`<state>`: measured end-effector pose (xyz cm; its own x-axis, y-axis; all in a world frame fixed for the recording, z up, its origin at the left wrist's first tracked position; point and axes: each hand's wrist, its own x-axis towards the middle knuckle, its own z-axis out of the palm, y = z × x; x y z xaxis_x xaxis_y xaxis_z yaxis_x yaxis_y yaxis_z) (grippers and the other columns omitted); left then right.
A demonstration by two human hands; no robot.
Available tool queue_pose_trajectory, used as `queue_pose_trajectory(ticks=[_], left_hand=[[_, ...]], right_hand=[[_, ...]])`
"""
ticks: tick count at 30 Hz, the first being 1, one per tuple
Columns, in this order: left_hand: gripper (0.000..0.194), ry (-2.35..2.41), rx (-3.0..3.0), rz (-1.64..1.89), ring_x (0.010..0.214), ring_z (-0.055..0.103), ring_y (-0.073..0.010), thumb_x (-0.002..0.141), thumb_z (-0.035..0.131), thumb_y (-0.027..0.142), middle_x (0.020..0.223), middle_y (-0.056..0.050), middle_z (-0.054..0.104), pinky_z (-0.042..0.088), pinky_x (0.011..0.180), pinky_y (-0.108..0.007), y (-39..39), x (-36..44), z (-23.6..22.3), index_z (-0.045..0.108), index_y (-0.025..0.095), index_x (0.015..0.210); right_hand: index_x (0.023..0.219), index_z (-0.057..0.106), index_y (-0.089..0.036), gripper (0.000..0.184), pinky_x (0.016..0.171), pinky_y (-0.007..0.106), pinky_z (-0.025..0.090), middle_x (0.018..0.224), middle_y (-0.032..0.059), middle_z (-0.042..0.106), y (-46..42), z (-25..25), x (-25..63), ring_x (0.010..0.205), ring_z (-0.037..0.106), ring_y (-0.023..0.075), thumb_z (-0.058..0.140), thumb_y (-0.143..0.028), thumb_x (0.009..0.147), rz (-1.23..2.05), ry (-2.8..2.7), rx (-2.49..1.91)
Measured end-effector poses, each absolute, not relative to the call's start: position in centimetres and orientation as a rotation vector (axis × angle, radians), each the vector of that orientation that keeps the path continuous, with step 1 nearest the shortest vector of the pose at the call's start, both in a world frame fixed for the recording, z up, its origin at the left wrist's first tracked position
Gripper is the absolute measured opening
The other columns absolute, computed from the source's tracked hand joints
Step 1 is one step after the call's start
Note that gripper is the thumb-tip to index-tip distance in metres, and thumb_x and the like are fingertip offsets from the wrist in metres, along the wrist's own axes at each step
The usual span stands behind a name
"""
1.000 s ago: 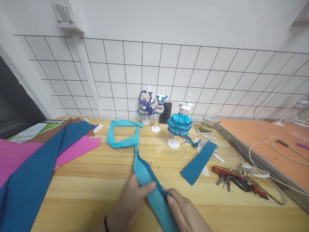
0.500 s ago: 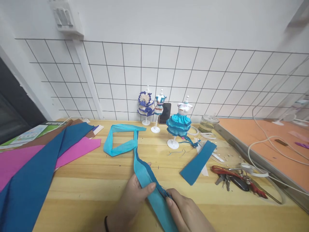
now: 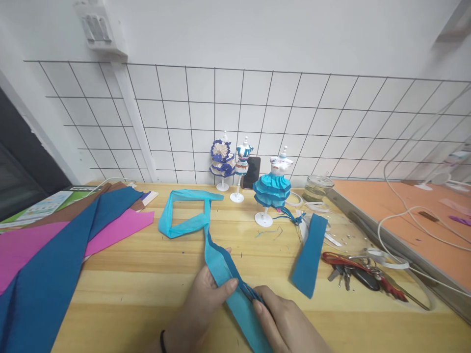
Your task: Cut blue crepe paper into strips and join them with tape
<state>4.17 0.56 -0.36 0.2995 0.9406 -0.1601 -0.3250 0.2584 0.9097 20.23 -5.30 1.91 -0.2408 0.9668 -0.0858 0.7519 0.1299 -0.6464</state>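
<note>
A long turquoise crepe paper strip (image 3: 217, 262) with a dark blue edge runs from the near table edge up to a bent loop on the wood. My left hand (image 3: 206, 299) grips it mid-length, thumb on top and fingers beneath. My right hand (image 3: 283, 318) pinches the dark blue edge lower down, where the paper looks gathered; the fingertips are partly hidden. A loose dark blue paper strip (image 3: 311, 255) lies to the right. Behind it stands a small dress form (image 3: 272, 189) in a tiered turquoise skirt.
Two more dressed forms, one purple and cream (image 3: 222, 159), one blue and white (image 3: 243, 162), stand by a phone (image 3: 252, 171) at the wall. Keys (image 3: 349, 272), a glass jar (image 3: 318, 186) and cables are on the right. Pink paper (image 3: 125, 228) and blue sheets (image 3: 55, 274) lie left.
The loose dark blue strip has swung, its near end moving right and toward me. The turquoise loop has shifted slightly toward me. Both hands keep nearly the same place on the paper.
</note>
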Motion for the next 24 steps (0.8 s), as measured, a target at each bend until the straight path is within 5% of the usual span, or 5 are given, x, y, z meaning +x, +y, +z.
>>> queue_pose_trajectory(ticks=[8,11,14,18,24], left_hand=[[0.064,0.713,0.833,0.940,0.101,0.058,-0.0254,0.060,0.077,0.028,0.108,-0.009,0.064,0.044,0.088,-0.036,0.4,3.9,0.0,0.050,0.017,0.117],[0.061,0.661,0.788,0.913,0.093,0.061,-0.0248,0.059,0.078,0.027,0.103,-0.009,0.065,0.045,0.083,-0.036,0.2,4.0,0.5,0.051,0.017,0.113],[0.058,0.648,0.744,0.902,0.083,0.063,-0.0220,0.060,0.078,0.024,0.096,-0.008,0.067,0.047,0.077,-0.034,0.1,4.0,0.9,0.051,0.017,0.110],[0.061,0.654,0.717,0.880,0.075,0.064,-0.0201,0.060,0.078,0.022,0.088,-0.007,0.068,0.048,0.071,-0.033,0.1,3.9,1.1,0.049,0.018,0.114],[0.058,0.622,0.718,0.891,0.081,0.064,-0.0217,0.060,0.077,0.020,0.093,-0.008,0.068,0.048,0.074,-0.033,0.2,3.9,1.1,0.050,0.016,0.111]], right_hand=[[0.106,0.059,-0.023,0.038,0.095,0.027,0.034,0.119,0.0048,0.058,-5.8,1.4,22.1,0.112,0.049,0.0213,0.048,-0.050,0.082,1.213,-1.615,-1.481],[0.083,0.060,-0.021,0.038,0.079,0.025,0.043,0.087,0.0016,0.064,-5.6,1.8,21.9,0.089,0.057,0.0184,0.040,-0.053,0.084,1.384,-1.440,-1.506],[0.061,0.044,-0.021,0.043,0.051,0.021,0.037,0.048,-0.0065,0.040,-5.1,2.0,21.3,0.048,0.040,0.0108,0.035,-0.056,0.085,1.517,-1.419,-1.407],[0.057,0.036,-0.021,0.046,0.041,0.021,0.019,0.043,-0.0093,0.026,-4.5,2.1,21.0,0.039,0.022,0.0077,0.032,-0.058,0.085,1.607,-1.456,-1.236],[0.064,0.046,-0.018,0.046,0.043,0.021,0.018,0.052,-0.0059,0.041,-4.2,2.1,21.6,0.044,0.027,0.0068,0.031,-0.053,0.088,1.620,-1.514,-1.247]])
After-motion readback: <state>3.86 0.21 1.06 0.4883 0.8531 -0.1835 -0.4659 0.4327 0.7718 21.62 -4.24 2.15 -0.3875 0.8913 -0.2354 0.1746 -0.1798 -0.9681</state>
